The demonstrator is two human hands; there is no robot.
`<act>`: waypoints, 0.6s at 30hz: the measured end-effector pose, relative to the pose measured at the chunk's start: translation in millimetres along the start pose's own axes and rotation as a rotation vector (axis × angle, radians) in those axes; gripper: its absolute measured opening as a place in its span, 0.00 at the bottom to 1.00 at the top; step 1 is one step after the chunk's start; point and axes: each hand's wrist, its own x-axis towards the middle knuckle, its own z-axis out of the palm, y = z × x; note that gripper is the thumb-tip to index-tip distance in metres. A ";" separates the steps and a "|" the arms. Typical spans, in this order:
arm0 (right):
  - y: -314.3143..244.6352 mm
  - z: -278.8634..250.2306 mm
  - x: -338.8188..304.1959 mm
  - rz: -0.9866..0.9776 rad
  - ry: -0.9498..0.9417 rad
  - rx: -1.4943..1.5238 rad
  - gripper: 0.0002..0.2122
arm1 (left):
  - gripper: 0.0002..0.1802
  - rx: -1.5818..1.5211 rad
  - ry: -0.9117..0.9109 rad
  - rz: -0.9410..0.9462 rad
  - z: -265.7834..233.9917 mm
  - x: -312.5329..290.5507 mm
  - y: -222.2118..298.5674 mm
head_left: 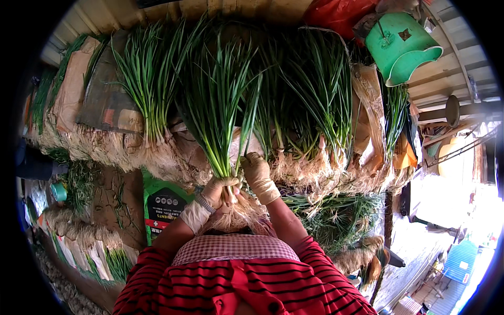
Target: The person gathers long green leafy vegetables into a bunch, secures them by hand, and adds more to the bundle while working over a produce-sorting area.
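A bunch of green garlic plants [218, 113] stands upright in front of me, its long leaves fanned out away from me and its pale roots [247, 212] hanging toward my apron. My left hand [216, 190], in a cream glove, is wrapped round the stems just above the bulbs. On the right side of the same bunch, my right hand [257, 170], gloved too, pinches a green leaf or stalk with curled fingers. Another leafy bundle [152, 79] lies just beyond on the left, and a further bundle [323, 94] to the right, roots toward me.
Brown sheets [68, 89] cover parts of the long root-edged pile. A green plastic scoop or cut bucket [401, 47] is at the far right. Below the pile are a green printed bag [160, 205] on the left and loose leaves [344, 218] on the right.
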 end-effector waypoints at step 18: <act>0.6 -69.4 -29.2 0.571 -0.459 1.049 0.11 | 0.15 0.043 -0.037 -0.136 -19.1 -5.8 16.1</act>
